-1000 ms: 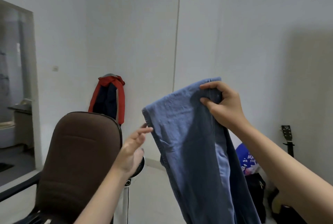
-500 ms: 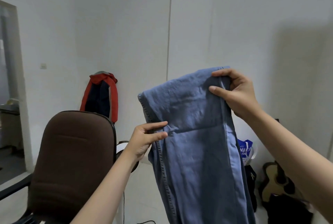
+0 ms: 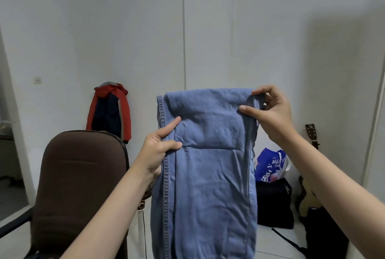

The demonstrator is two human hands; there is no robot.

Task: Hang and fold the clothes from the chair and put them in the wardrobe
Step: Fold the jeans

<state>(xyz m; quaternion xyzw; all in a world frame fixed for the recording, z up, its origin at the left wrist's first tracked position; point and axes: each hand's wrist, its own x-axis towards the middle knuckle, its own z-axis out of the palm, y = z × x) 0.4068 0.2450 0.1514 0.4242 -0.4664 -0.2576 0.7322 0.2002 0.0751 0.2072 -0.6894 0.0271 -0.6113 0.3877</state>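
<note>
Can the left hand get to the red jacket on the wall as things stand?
Probably not right away. The left hand grips the blue jeans' seam edge, and the red jacket hangs on the far wall beyond the brown chair, seemingly past arm's reach.

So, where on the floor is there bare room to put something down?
Bare floor shows between the hanging blue jeans and the black bag. The right corner is crowded: black bag, blue plastic bag, guitar. The brown chair fills the left; its seat is hidden.
</note>
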